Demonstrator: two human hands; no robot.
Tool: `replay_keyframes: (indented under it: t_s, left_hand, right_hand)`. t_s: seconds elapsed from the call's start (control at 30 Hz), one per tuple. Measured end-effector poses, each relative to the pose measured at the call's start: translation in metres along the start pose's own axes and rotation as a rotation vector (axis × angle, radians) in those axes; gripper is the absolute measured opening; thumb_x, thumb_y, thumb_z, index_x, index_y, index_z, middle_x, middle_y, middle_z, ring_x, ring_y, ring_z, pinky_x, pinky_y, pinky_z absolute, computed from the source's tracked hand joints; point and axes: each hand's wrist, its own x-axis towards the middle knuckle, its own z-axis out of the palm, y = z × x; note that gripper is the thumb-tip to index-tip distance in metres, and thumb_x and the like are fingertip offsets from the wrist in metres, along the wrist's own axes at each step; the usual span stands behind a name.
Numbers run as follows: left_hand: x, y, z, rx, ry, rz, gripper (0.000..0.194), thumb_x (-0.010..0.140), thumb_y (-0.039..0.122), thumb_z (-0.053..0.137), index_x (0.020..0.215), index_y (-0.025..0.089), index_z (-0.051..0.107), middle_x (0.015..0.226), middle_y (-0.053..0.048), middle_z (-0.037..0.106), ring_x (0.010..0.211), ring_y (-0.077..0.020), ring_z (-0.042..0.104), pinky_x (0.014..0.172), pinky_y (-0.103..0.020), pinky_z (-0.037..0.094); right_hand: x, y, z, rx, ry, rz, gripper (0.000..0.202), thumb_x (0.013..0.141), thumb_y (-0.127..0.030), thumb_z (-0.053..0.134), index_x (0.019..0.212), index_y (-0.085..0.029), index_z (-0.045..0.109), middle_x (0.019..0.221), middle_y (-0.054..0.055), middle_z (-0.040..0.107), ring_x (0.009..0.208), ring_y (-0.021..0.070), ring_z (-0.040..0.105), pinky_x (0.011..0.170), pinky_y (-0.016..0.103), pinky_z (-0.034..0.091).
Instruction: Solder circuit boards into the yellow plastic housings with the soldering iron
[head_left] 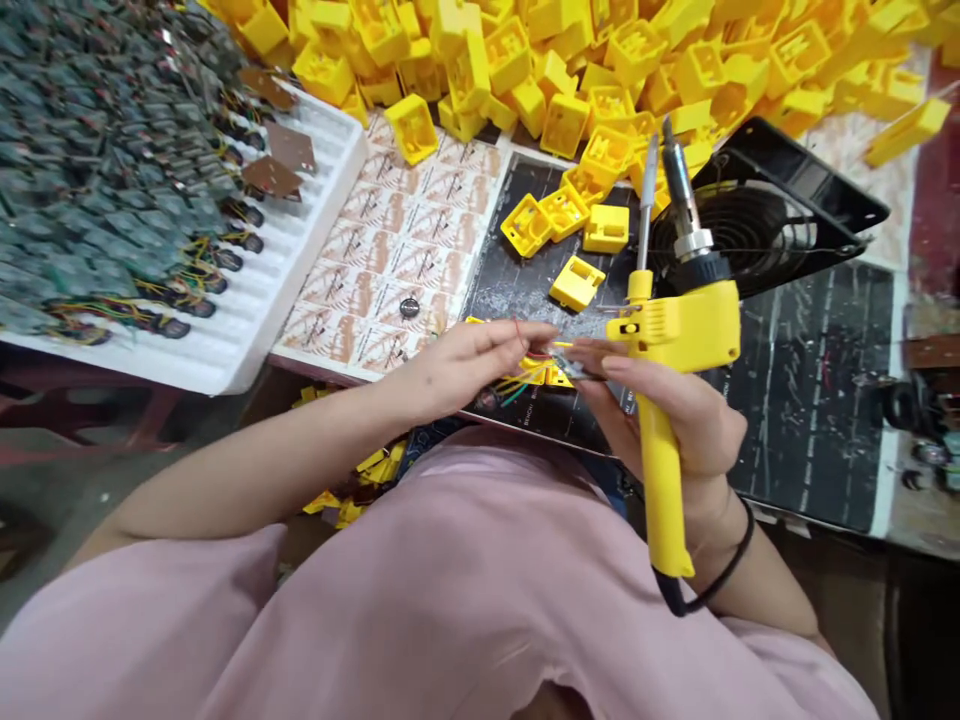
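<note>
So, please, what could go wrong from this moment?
The right hand holds the soldering gun with its metal tip toward the loose yellow housings; if hot, it might melt one. Its black cord curves at the wrist and could snag. The thin wires by the left hand might pull loose if tugged.

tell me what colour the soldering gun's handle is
The soldering gun's handle is bright yellow; it shows best in the head view.

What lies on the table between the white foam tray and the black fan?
In the head view, several yellow plastic housings and a small round black part lie between them.
</note>
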Motion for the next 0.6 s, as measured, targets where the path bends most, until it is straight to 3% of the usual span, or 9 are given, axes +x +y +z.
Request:
replay_keyframes:
  t_s: [0.1,0.23,0.4,0.53,0.6]
  left_hand:
    - [-0.014,0.008,0.001,0.288,0.065,0.188,0.056,0.112,0.053,0.051,0.147,0.017,0.075,0.155,-0.016,0.072,0.153,-0.0270,0.062,0.131,-0.040,0.048]
    - [-0.020,0.013,0.007,0.349,0.111,0.343,0.051,0.109,0.036,0.053,0.151,0.013,0.071,0.157,-0.017,0.070,0.151,-0.0254,0.065,0.128,-0.039,0.052]
    - [-0.009,0.008,0.021,0.123,0.297,0.191,0.038,0.109,0.045,0.058,0.124,0.021,0.085,0.131,-0.011,0.084,0.123,-0.0239,0.079,0.111,-0.039,0.064]
    - [0.002,0.003,0.024,-0.167,0.291,0.118,0.050,0.104,0.063,0.064,0.114,0.018,0.084,0.111,-0.011,0.086,0.103,-0.0232,0.082,0.094,-0.036,0.067]
    - [0.000,0.005,0.017,-0.128,0.269,0.085,0.052,0.105,0.063,0.062,0.113,0.017,0.083,0.096,-0.009,0.084,0.082,-0.0194,0.080,0.077,-0.032,0.065]
  right_hand:
    - [-0.001,-0.002,0.002,-0.097,0.031,-0.002,0.040,0.095,-0.008,0.085,0.126,-0.027,0.069,0.104,-0.003,0.086,0.085,0.0158,0.086,0.081,0.022,0.072]
    - [-0.001,-0.008,0.007,-0.121,0.024,0.047,0.037,0.095,-0.011,0.086,0.124,-0.028,0.070,0.099,-0.005,0.085,0.079,0.0143,0.084,0.077,0.020,0.071]
    - [-0.003,-0.013,0.017,-0.028,0.059,0.071,0.048,0.095,-0.010,0.085,0.134,-0.029,0.065,0.100,-0.005,0.085,0.079,0.0159,0.084,0.075,0.022,0.072]
    - [-0.006,-0.012,0.019,-0.027,0.072,0.049,0.044,0.094,-0.011,0.086,0.132,-0.026,0.069,0.100,-0.003,0.086,0.081,0.0162,0.084,0.077,0.021,0.070]
    - [-0.010,-0.008,0.011,-0.055,0.050,0.058,0.039,0.097,-0.017,0.085,0.132,-0.028,0.072,0.100,-0.001,0.086,0.080,0.0182,0.084,0.074,0.024,0.070]
